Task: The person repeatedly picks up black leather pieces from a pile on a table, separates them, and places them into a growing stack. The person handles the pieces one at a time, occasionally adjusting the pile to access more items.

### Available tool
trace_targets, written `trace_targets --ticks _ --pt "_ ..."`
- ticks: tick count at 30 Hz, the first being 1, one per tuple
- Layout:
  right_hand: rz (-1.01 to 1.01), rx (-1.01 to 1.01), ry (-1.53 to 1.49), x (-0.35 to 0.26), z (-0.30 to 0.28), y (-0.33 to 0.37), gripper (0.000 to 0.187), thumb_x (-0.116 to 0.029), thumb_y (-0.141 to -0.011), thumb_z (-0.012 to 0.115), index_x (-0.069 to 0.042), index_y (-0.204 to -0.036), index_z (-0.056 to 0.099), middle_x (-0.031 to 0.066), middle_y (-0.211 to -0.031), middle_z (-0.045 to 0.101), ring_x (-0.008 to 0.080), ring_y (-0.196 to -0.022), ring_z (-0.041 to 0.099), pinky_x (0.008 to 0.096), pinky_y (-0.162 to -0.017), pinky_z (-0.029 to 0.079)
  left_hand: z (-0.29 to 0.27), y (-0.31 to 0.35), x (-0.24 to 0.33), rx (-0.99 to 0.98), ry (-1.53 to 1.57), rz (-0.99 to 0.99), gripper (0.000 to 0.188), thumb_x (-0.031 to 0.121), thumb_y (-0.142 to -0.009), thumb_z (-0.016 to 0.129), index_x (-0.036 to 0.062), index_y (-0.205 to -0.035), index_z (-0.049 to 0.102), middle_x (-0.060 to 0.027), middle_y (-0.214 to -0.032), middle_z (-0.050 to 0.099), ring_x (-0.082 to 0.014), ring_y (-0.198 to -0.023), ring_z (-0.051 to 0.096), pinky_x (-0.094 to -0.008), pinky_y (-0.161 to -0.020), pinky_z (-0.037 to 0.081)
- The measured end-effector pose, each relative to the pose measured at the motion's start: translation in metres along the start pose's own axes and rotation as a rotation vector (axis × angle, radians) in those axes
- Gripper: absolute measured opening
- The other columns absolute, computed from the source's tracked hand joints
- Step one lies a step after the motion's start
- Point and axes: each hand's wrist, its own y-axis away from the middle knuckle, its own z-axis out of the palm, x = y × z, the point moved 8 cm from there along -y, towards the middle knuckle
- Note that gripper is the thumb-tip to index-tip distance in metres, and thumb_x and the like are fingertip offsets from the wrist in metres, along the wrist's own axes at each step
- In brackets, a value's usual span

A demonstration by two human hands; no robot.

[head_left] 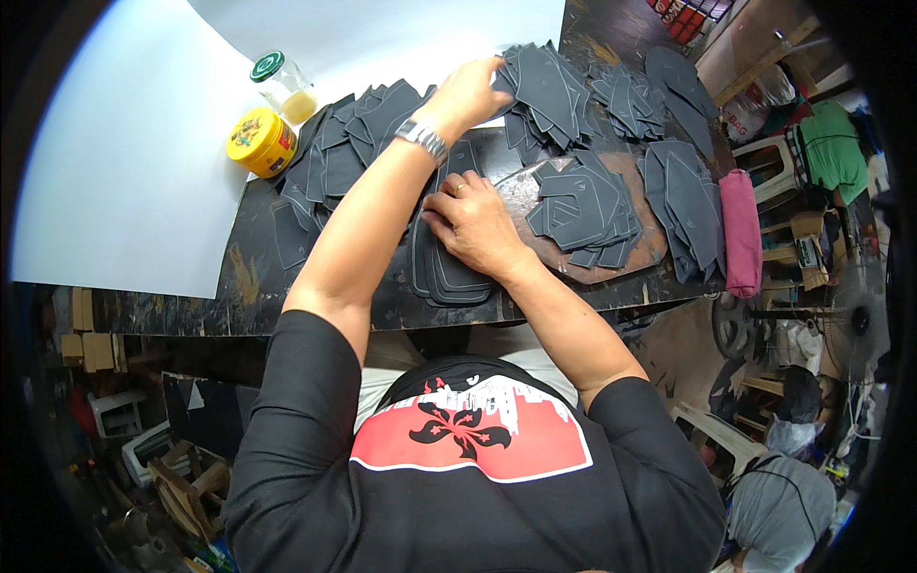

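Observation:
My left hand [465, 98], a metal watch [421, 139] on its wrist, stretches to the far side of the table. Its thumb and fingers close on the edge of a dark grey cut piece [501, 82] beside a tall pile of similar pieces [546, 91]. Nearer to me, my right hand [475, 222] rests with bent fingers over a stack of rounded dark grey pieces [454, 277]. What its fingertips pinch, if anything, is hidden. Thin light outlines show on many pieces, which look like flat sheet material.
More cut pieces lie at left [339, 158]. Others rest on a brown board [635, 265] and at right [683, 205]. A yellow tub [262, 143] and a glass jar [285, 88] with a green lid stand far left near white sheeting [124, 172]. A pink roll [740, 234] lies at the right edge.

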Motion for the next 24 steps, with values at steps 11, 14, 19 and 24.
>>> trace_targets --ticks 11,14,19,24 --pt "-0.026 0.045 0.005 -0.002 -0.003 0.000 0.015 -0.015 -0.083 0.076 -0.006 -0.093 0.072 0.0078 -0.090 0.061 0.0279 -0.090 0.058 0.0394 -0.082 0.048 -0.041 0.073 -0.057 -0.192 -0.584 -0.163 0.060 0.038 -0.074 0.085 0.0083 -0.123 0.068 -0.0134 -0.116 0.070 -0.0313 -0.110 0.066 -0.0453 -0.094 0.050" --pt "0.007 0.078 -0.109 0.005 -0.006 0.000 0.013 -0.013 -0.084 0.076 -0.006 -0.094 0.072 0.0079 -0.091 0.063 0.0263 -0.084 0.060 0.0367 -0.077 0.050 -0.044 0.066 -0.059 -0.118 -0.411 -0.171 0.049 0.031 -0.077 0.083 0.0130 -0.120 0.069 -0.0135 -0.108 0.073 -0.0320 -0.103 0.069 -0.0444 -0.090 0.053" --pt "0.421 0.271 -0.756 0.048 -0.011 0.003 0.025 -0.009 -0.093 0.070 -0.005 -0.119 0.068 0.0020 -0.094 0.064 0.0101 -0.081 0.059 0.0245 -0.073 0.049 -0.088 0.081 -0.052 0.237 0.062 -0.134 0.032 0.020 -0.082 0.079 0.0191 -0.113 0.072 -0.0147 -0.097 0.074 -0.0326 -0.090 0.072 -0.0416 -0.080 0.056" --pt "0.654 0.470 -1.455 0.078 -0.014 0.010 0.072 -0.035 -0.097 0.069 -0.001 -0.149 0.032 0.0139 -0.109 0.064 0.0194 -0.089 0.066 0.0323 -0.078 0.054 -0.090 0.132 -0.033 0.271 0.769 -0.125 0.034 0.005 -0.085 0.076 0.0007 -0.118 0.068 -0.0072 -0.097 0.069 -0.0094 -0.089 0.064 -0.0233 -0.078 0.053"
